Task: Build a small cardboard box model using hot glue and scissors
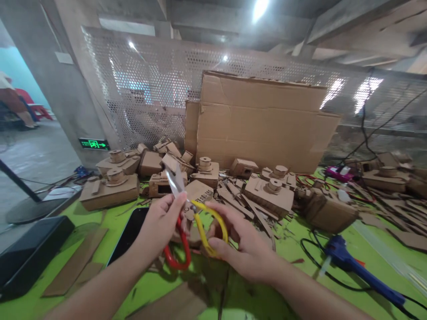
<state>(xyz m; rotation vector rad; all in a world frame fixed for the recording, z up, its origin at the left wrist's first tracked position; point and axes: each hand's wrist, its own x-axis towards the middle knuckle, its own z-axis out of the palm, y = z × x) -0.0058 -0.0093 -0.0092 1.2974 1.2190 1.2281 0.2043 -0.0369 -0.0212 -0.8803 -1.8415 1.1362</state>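
Observation:
Scissors with a red handle loop and a yellow handle loop (225, 226) are held up in front of me, metal blades pointing up and away. My left hand (163, 218) pinches them near the base of the blades, the red loop hanging below it. The fingers of my right hand (245, 242) curl around the yellow loop, its thumb on the lower edge. Behind the blades lie small cardboard models (204, 171) and a printed cardboard piece (199, 190). A dark phone-like slab (131, 226) lies beside my left forearm, which partly covers it.
A blue glue gun (350, 258) with a black cord lies at right. Cardboard strips (235, 200) and more models (270, 195) crowd the green table (256, 298). A large cardboard sheet (263, 120) stands at the back. A black box (36, 253) sits at left.

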